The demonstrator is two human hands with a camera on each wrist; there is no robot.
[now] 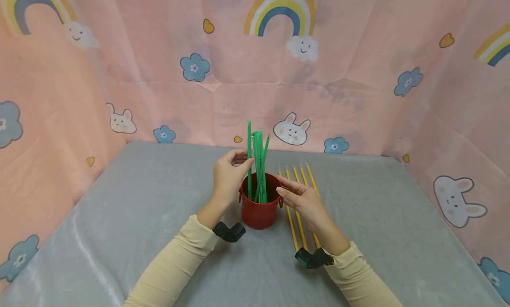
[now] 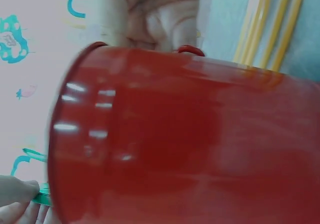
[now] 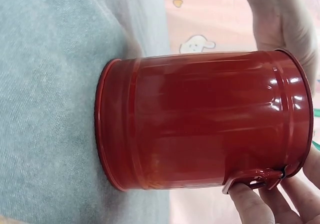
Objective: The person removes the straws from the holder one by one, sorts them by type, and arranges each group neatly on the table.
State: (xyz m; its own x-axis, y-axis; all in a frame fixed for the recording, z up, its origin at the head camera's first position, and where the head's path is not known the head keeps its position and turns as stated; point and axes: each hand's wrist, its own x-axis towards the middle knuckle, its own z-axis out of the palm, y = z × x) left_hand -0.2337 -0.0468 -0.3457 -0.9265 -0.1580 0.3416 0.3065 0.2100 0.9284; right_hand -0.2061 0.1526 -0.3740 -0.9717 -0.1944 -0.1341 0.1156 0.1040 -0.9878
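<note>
The red bucket [image 1: 259, 207], packed with upright green sticks [image 1: 258, 163], blocks the desk's [image 1: 139, 209] middle. Yellow sticks [image 1: 299, 201] lie just right of it. Bare desk opens on both far sides.

Grey cloth-covered table [image 1: 139, 209], red bucket [image 1: 259, 212] standing on it, yellow sticks [image 1: 296, 196] lying just beside

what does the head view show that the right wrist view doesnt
Only the head view shows the green sticks standing in the bucket, the left hand pinching one of them, the yellow sticks lying on the grey cloth, and both sleeves. Only the right wrist view shows the bucket's side ridges and its small handle lug up close, with fingertips touching there. Both show the red bucket, the right hand at its rim, and the pink backdrop.
</note>
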